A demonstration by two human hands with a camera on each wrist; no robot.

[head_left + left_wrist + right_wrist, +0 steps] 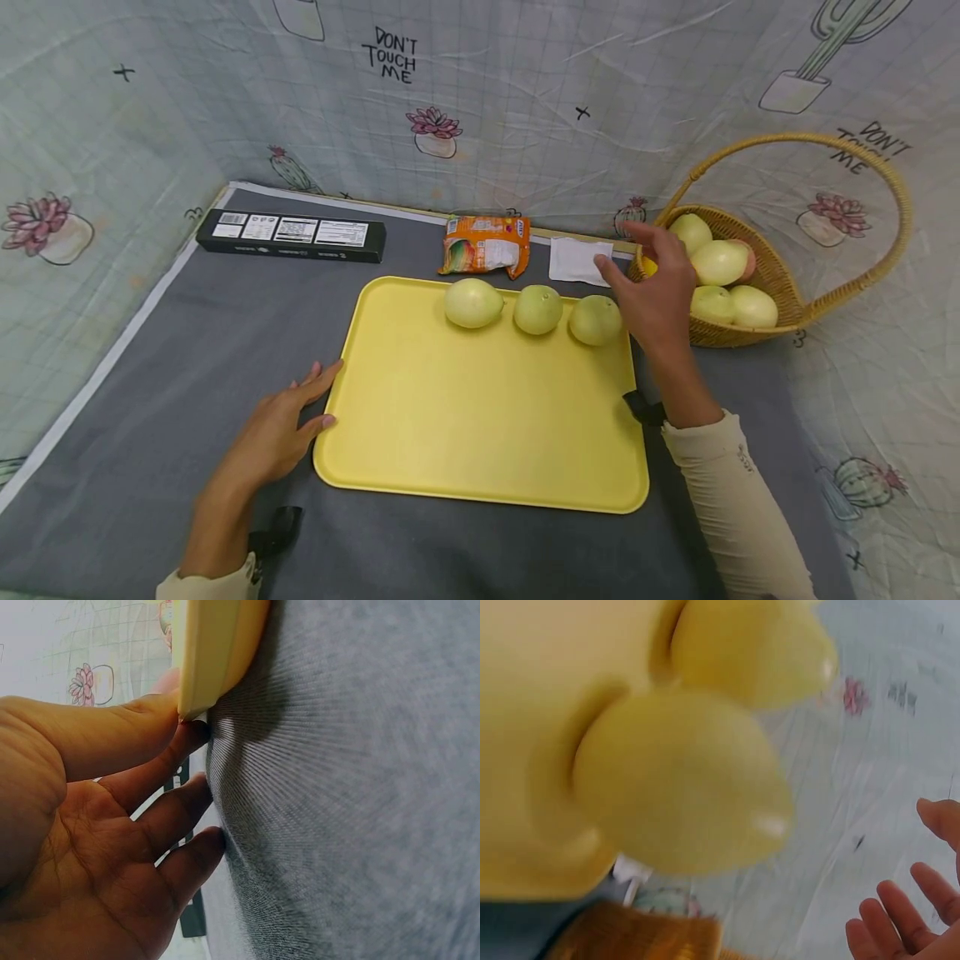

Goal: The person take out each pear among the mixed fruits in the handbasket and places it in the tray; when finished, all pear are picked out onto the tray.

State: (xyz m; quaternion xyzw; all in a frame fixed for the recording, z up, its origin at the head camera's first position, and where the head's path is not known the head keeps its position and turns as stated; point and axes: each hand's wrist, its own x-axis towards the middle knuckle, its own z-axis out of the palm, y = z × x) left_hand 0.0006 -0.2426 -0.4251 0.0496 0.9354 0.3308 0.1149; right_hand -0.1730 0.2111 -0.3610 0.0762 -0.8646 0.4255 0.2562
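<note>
In the head view, the right hand [660, 287] is covering part of the basket [731, 337] and of a yellow thing [649, 267]; a pale fruit [718, 263] is partly hiding a reddish fruit [748, 261]. The black box's [291, 237] finest print is showing too small to read. In the right-wrist view, the basket is blurring, and edges are cutting off hand and tray [532, 750].

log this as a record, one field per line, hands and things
left hand: touching left edge of yellow tray
right hand: empty, beside wicker basket
on tray: three pale green fruits, in a row near far edge
in basket: more pale fruits, one reddish fruit partly hidden
behind tray: black box, orange packet, white packet, left to right
</note>
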